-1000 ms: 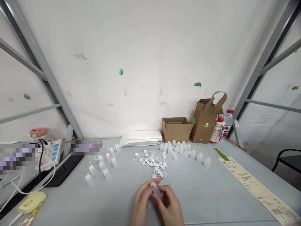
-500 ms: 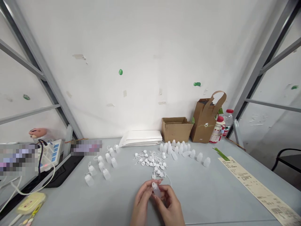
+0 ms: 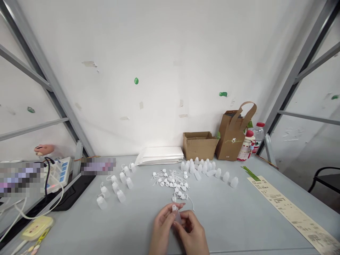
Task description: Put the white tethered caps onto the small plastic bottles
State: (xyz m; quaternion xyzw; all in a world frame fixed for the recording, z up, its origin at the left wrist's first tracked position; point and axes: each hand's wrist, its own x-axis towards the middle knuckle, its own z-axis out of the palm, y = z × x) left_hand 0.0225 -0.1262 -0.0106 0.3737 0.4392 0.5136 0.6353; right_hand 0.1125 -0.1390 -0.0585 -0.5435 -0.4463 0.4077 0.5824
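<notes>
Near the table's front edge, a small translucent plastic bottle is held between both hands. My left hand is closed on it, thumb at the neck. My right hand pinches its lower body from the other side; part of the bottle is hidden by fingers. Just beyond my fingertips lies a loose pile of small white caps with strings. Farther right stand several uncapped bottles, a few lying on their sides. To the left, several bottles with white caps and string loops stand in loose rows.
White envelopes, a cardboard box and a brown paper bag line the wall. A printed paper strip lies on the right. A power strip, cables and a yellow case sit on the left.
My left thumb has moved up onto the bottle's neck. Both hands still hold the bottle in nearly the same place, and the view has shifted slightly.
</notes>
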